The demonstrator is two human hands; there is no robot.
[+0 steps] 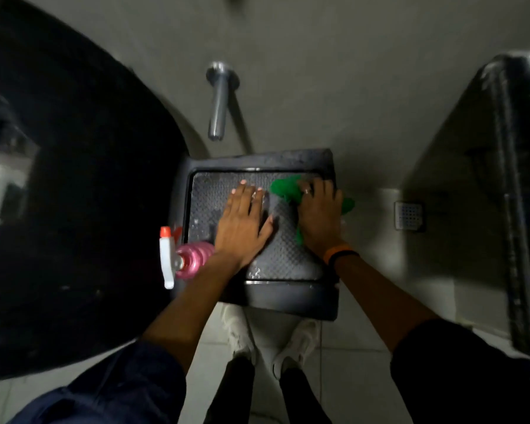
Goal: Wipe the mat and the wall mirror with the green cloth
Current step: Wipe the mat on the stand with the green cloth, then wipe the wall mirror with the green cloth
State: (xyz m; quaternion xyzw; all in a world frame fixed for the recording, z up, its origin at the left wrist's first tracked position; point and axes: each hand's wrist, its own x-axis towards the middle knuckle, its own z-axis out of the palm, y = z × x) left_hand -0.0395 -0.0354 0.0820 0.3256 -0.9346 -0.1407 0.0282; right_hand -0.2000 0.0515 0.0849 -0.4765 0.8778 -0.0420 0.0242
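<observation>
A dark textured mat [283, 252] lies in a black square basin-like frame [257, 160] in front of me. My left hand [244, 221] rests flat on the mat's middle, fingers spread, holding nothing. My right hand [318, 212] presses the green cloth [285, 188] onto the mat's far right corner; the cloth shows beyond my fingers and at both sides of the hand. No wall mirror can be made out in this view.
A pink spray bottle [193, 258] with a white trigger and red nozzle stands at the frame's left edge. A chrome spout [218, 99] juts from the grey wall above. Large black fixtures flank left [74, 179] and right [514, 194]. A floor drain [409, 215] is at right. My white shoes [239, 332] stand below.
</observation>
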